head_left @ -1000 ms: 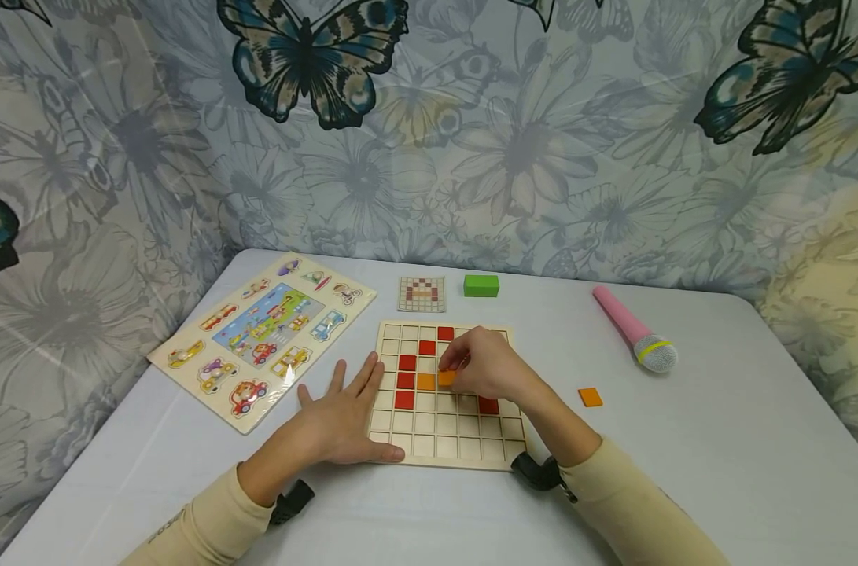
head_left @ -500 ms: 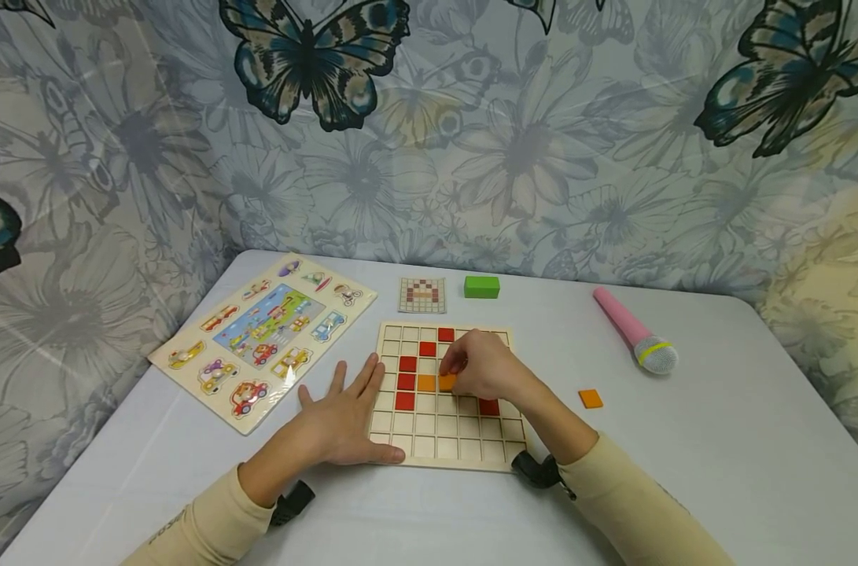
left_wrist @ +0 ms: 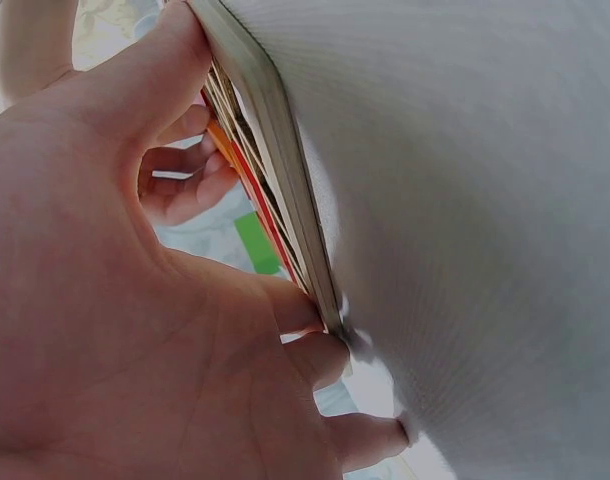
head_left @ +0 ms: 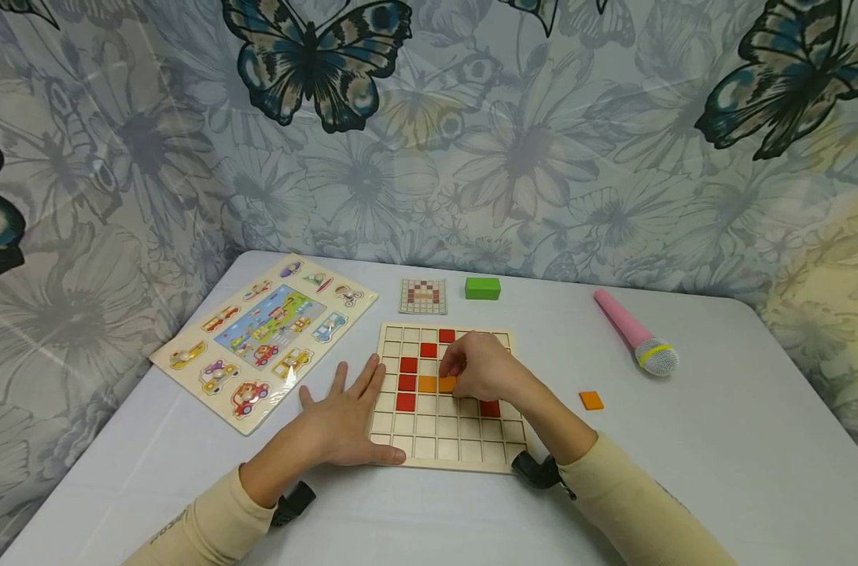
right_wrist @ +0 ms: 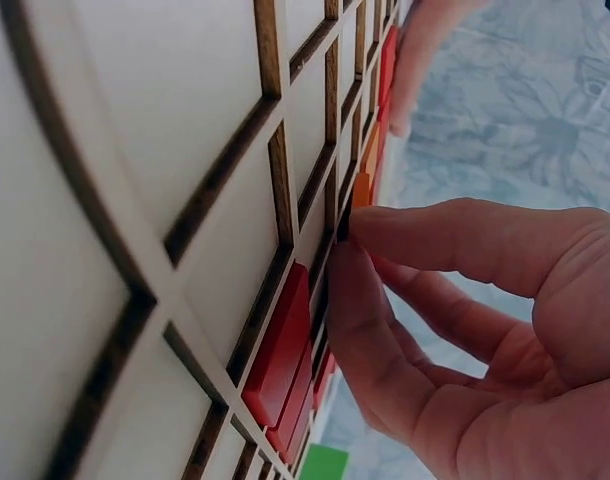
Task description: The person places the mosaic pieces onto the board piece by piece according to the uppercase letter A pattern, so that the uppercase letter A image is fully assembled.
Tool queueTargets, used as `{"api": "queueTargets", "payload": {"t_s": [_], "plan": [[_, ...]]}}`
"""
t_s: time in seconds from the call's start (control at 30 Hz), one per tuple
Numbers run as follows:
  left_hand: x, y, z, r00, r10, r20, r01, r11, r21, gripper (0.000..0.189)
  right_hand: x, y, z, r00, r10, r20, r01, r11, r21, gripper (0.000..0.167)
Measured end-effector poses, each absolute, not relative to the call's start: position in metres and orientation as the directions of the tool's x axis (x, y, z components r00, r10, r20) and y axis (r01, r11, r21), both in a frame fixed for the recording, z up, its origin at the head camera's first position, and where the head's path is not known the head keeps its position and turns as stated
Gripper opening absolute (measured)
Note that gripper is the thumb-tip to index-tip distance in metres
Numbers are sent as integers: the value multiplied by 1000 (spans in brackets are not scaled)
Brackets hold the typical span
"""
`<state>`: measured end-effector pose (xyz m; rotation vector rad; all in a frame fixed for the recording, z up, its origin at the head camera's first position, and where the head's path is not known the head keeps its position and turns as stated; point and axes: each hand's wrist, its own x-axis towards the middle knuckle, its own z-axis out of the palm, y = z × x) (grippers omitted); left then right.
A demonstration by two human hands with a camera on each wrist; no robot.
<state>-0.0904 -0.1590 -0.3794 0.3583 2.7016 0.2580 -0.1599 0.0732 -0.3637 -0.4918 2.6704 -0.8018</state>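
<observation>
A wooden grid board lies on the white table, with several red square tiles and an orange tile set in its cells. My right hand is over the board's middle, thumb and index finger pinching a second orange tile at the neighbouring cell. In the right wrist view, the thumb and index fingertips are right at the grid beside the orange tile. My left hand rests spread at the board's left edge, thumb along the near-left corner. The right hand hides some cells.
A loose orange tile and a pink toy microphone lie to the right. Behind the board are a small pattern card and a green block. A picture puzzle board lies on the left.
The head view has shifted very slightly. Both hands stay in the same places, the right one still at the same orange tile.
</observation>
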Motion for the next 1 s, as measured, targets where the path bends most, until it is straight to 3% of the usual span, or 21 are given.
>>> {"api": "queueTargets", "payload": {"t_s": [0.67, 1.0], "plan": [[-91, -159, -380, -887, 288, -362, 204, 946, 253, 133, -160, 74, -365, -889, -420, -182, -251, 780, -573, 23], [-90, -159, -378, -887, 285, -362, 197, 945, 259, 132, -157, 85, -358, -867, -474, -153, -282, 720, -635, 23]]}}
